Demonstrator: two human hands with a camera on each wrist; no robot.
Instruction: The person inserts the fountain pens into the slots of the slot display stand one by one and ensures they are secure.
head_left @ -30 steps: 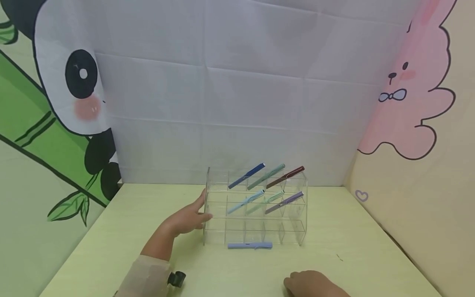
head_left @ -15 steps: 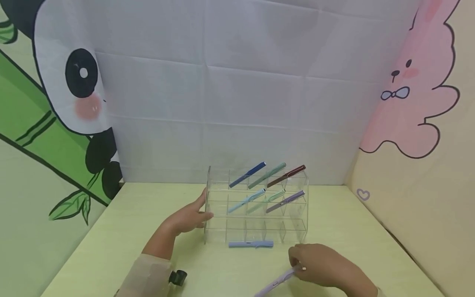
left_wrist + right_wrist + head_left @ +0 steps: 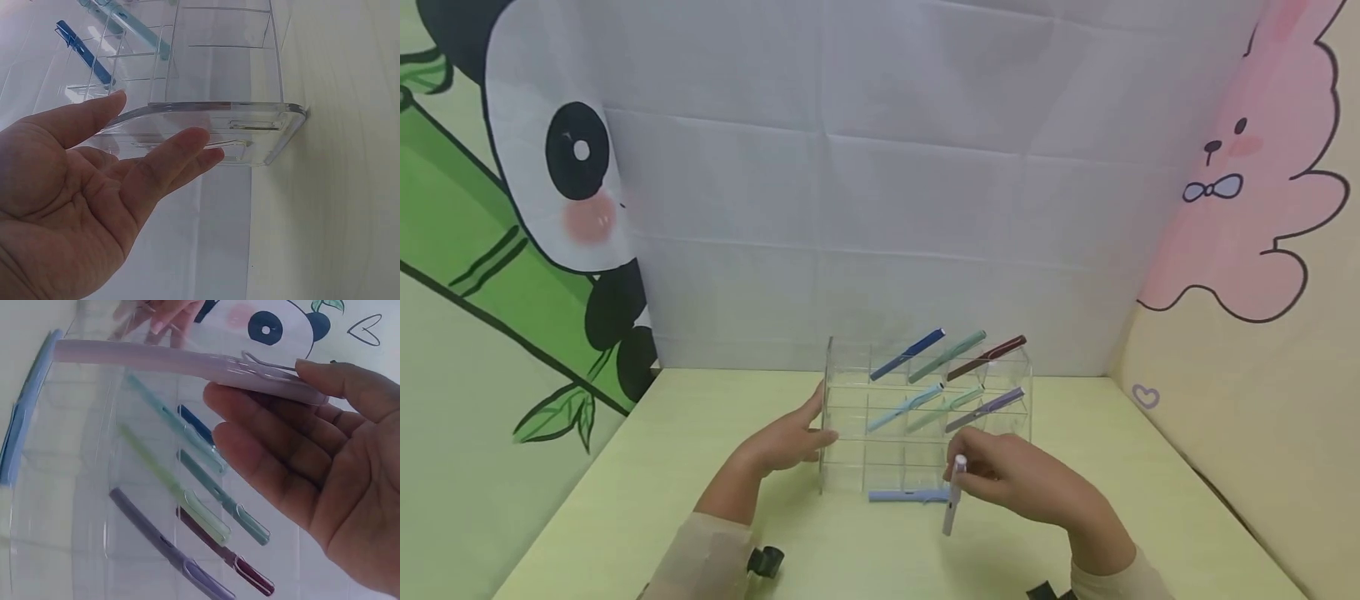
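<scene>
My right hand [image 3: 1018,479] pinches a pale lilac pen [image 3: 169,359] near its clip end, between thumb and fingers. In the head view that pen tilts downward before the bottom tier of a clear acrylic pen rack [image 3: 842,454]. My left hand [image 3: 786,442] touches the rack's left side panel, its fingers extended along it in the left wrist view. Dark blue [image 3: 907,355], grey-green [image 3: 947,357] and dark red [image 3: 987,358] pens lean in the top tier. Light blue [image 3: 906,407], light green [image 3: 946,408] and purple [image 3: 985,409] ones lean in the middle tier.
A periwinkle pen [image 3: 904,496] lies flat on the pale yellow table [image 3: 850,558] along the rack's front edge. Behind the rack hangs a white cloth [image 3: 925,208]. Painted walls stand on both sides.
My right hand has come up from the table's front edge to the rack, bringing the lilac pen and turning it steeper. The left hand stays at the rack's side. The view has shifted slightly.
</scene>
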